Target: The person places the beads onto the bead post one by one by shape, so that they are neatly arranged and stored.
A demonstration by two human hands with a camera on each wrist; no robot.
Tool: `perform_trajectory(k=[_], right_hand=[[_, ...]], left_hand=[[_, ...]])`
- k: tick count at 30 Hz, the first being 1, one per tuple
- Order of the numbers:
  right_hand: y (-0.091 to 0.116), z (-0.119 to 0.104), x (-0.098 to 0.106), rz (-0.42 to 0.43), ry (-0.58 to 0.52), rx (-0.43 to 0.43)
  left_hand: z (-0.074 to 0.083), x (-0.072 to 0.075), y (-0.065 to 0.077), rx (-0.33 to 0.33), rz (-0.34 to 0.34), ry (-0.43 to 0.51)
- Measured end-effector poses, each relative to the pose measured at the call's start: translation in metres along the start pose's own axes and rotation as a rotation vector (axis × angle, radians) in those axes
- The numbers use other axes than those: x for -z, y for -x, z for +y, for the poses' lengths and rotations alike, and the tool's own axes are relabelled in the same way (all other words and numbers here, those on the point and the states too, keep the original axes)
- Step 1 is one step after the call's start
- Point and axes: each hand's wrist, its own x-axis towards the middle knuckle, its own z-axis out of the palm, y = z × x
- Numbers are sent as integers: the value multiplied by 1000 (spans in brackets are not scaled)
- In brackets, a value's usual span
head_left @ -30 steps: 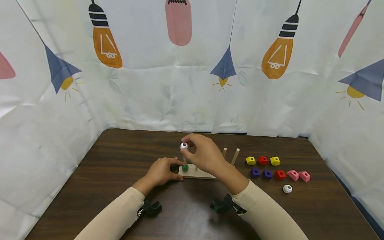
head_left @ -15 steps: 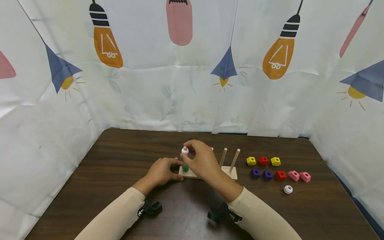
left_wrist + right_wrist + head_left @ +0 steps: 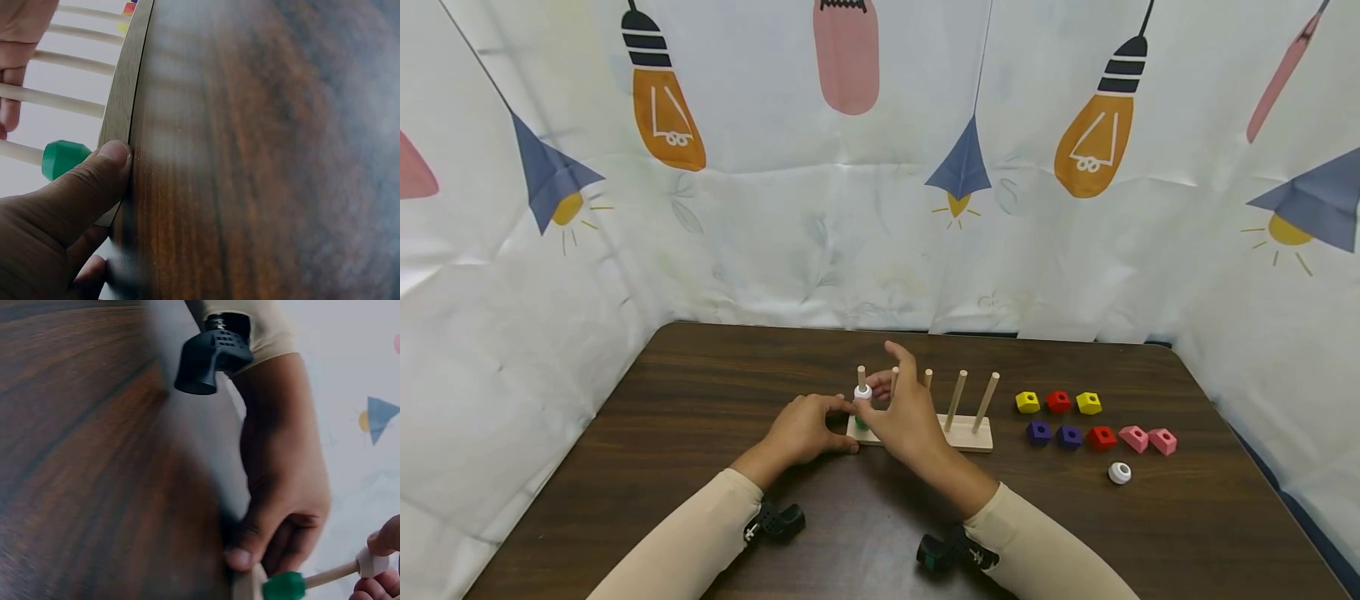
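A pale wooden peg board (image 3: 967, 437) with several upright pegs stands on the table. My left hand (image 3: 802, 427) grips its left end, thumb (image 3: 103, 172) along the near edge. A faceted green bead (image 3: 62, 158) sits at the foot of the leftmost peg. Higher on that same peg is a white bead (image 3: 862, 392), the peg's tip poking out above it. My right hand (image 3: 912, 418) holds the white bead between thumb and curled fingers, its index finger raised. In the right wrist view a stretch of peg (image 3: 332, 575) shows between the two beads.
Right of the board lie yellow beads (image 3: 1027, 402), a red bead (image 3: 1058, 402), purple beads (image 3: 1038, 432), another red bead (image 3: 1102, 437) and pink beads (image 3: 1133, 438). A second white bead (image 3: 1119, 473) lies nearer. A printed curtain (image 3: 865, 250) hangs behind the dark wooden table (image 3: 737, 358).
My right hand has brought the white bead down from above the leftmost peg onto it and partway along, and its index finger has lifted. The left hand has stayed put.
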Motion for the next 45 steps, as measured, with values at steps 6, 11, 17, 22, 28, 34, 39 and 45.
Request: perform_trajectory(k=[6,11,17,22,28,34,39,45], right_hand=[[4,13,-9,-13,-26,-61],[6,20,-12,-36,-18,-77],[6,25,-14,-48,-13,-94],[10,27,-11,-72,10,-66],[23,26,3,-141,63,-55],[38,30,25,-272,133,-22],[50,38,49,-322,113,26],[63,57,80,-320,211,113]], left_hand=[[0,-1,0,-3,2,5],[-1,-1,-2,2,2,-2],[-1,0,-3,2,2,0],[0,-1,-3,8,-4,7],[1,-1,-2,9,-7,6],[1,-2,-2,11,-6,-1],[0,-2,-1,13,-11,5],[1,-1,2,16,-11,-11]])
